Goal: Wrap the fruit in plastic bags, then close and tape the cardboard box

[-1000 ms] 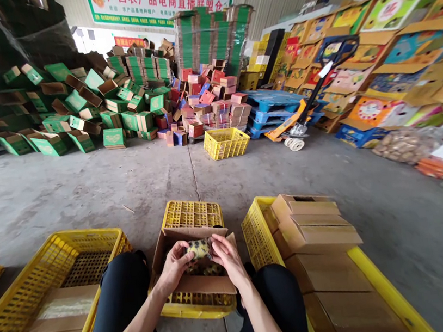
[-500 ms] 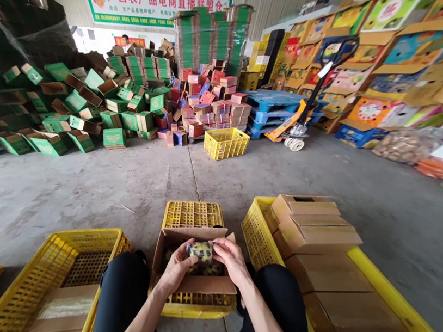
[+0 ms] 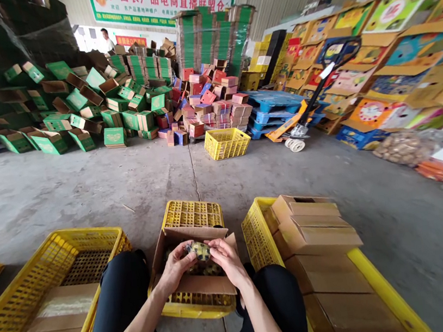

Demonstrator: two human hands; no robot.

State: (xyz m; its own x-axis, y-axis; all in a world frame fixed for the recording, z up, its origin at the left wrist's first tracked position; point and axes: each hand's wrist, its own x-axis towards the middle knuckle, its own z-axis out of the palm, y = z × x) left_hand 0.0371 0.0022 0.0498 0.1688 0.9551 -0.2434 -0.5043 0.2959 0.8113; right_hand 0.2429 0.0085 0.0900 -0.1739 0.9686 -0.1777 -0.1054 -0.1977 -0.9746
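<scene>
A small bundle is being held between the left hand and the right hand, the fingers of both being closed on it from either side; it is being kept just above an open cardboard box, which is being carried on a yellow crate between the person's knees. The bundle is being shown as a mottled lump, yellow and green with dark patches; finer detail is too small to be told. More pieces of the same mottled look are being seen in the box beneath the hands.

To the left, a large yellow crate is being occupied by a flat taped carton; to the right, another yellow crate is being filled with stacked brown cartons. Across the concrete floor, a heap of green boxes and a pallet jack are being seen, well apart from the hands.
</scene>
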